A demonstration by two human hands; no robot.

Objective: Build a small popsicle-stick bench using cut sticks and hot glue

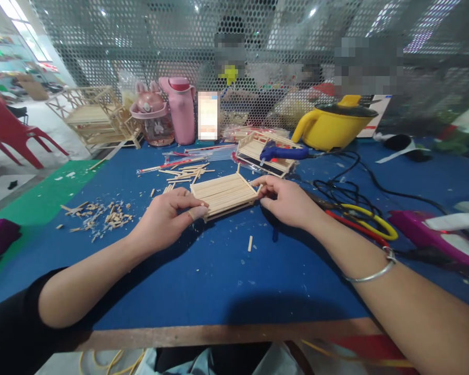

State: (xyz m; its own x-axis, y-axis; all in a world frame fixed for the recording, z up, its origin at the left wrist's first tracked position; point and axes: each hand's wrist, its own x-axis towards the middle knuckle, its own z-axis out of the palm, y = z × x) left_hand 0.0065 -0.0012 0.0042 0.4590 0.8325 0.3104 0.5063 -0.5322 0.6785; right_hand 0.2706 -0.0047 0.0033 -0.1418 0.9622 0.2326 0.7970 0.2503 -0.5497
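Note:
Between my hands is a small wooden stick platform (222, 192), slightly raised over the blue tabletop (226, 281), with short posts at its right end. My left hand (177, 208) pinches its near left corner between thumb and fingers. At the right end, my right hand (279, 198) grips the platform near a short post; its fingertips are partly hidden. Loose wooden sticks (187, 173) lie just behind my left hand. One short stick piece (250, 244) rests in front of the platform.
Behind the platform, a blue glue gun (283, 152) lies on another stick model (250, 148). Cables and red-handled pliers (355, 229) are at the right, near a purple tool (437, 234). Wood scraps (101, 213) lie left. A yellow pot (332, 125), pink bottle (182, 112) and phone (208, 115) stand at the back.

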